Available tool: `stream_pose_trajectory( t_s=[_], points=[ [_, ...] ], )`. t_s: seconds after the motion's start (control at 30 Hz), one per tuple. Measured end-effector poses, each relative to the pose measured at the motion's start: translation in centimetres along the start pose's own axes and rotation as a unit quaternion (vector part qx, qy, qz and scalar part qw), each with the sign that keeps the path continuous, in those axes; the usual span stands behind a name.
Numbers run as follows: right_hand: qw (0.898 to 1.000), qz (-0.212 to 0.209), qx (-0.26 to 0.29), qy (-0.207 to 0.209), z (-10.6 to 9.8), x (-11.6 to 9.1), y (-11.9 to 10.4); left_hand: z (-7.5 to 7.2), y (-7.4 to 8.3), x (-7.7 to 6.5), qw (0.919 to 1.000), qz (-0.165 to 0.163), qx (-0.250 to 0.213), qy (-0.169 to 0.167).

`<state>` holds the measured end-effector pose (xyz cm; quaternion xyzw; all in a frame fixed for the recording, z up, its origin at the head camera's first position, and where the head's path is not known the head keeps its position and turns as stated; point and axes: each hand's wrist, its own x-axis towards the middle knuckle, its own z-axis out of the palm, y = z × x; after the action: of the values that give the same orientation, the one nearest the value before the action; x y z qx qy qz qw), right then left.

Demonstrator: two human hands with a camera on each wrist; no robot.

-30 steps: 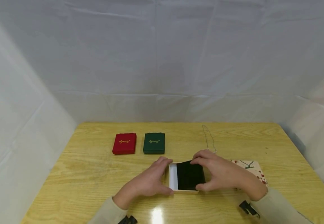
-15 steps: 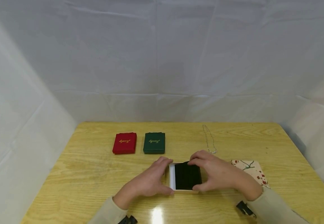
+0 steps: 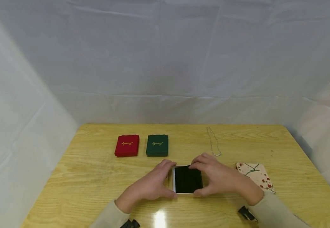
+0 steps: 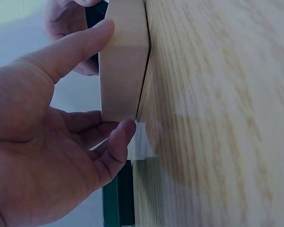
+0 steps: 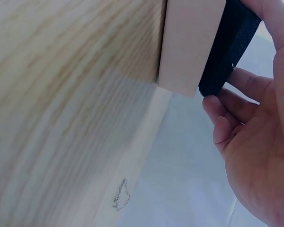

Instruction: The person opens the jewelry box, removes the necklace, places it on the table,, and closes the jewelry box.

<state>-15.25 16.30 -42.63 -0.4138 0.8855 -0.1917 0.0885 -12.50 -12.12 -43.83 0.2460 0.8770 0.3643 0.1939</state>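
Note:
In the head view a shallow pale box base sits on the table, nearly filled by a square black pad. My left hand grips the box at its left end, thumb on the front wall and fingers at the back corner. With thumb and fingers, my right hand holds the black pad by its front and back edges. The right wrist view shows the pad standing proud of the box wall at that end. A narrow white strip of the box interior shows at left.
A red jewelry box and a green one lie at the back left. Behind the right hand is a silver necklace. A cream flower-patterned square, partly hidden by the right forearm, lies at right.
My right hand has slid left with the black pad, narrowing the white strip inside the box and levelling the pad's tilted back edge. The left hand has stayed put.

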Motion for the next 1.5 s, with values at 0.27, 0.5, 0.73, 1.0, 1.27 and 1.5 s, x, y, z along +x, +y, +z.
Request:
stream_pose_trajectory(
  t_s=[0.27, 0.5, 0.73, 1.0, 1.27, 1.5],
  points=[
    [1.000, 0.012, 0.023, -0.009, 0.56, 0.26, -0.12, 0.07, -0.11, 0.00, 1.0000, 0.001, -0.001, -0.001],
    [1.000, 0.007, 0.026, -0.009, 0.89, 0.23, -0.05, 0.04, -0.11, 0.01, 1.0000, -0.002, -0.003, -0.001],
    [1.000, 0.000, 0.014, -0.007, 0.93, 0.12, 0.13, 0.05, -0.12, 0.05, 1.0000, -0.003, -0.003, -0.001],
    [1.000, -0.014, -0.028, 0.002, 0.86, -0.08, 0.44, 0.10, -0.06, 0.00, 1.0000, -0.003, -0.001, -0.001],
    [0.999, -0.013, -0.046, 0.006, 1.03, -0.06, 0.62, 0.23, -0.10, 0.00, 1.0000, -0.005, 0.000, 0.000],
    [0.997, -0.016, -0.082, 0.007, 1.07, 0.06, 0.38, 0.30, -0.15, 0.08, 1.0000, -0.006, 0.000, 0.001]
  ],
)
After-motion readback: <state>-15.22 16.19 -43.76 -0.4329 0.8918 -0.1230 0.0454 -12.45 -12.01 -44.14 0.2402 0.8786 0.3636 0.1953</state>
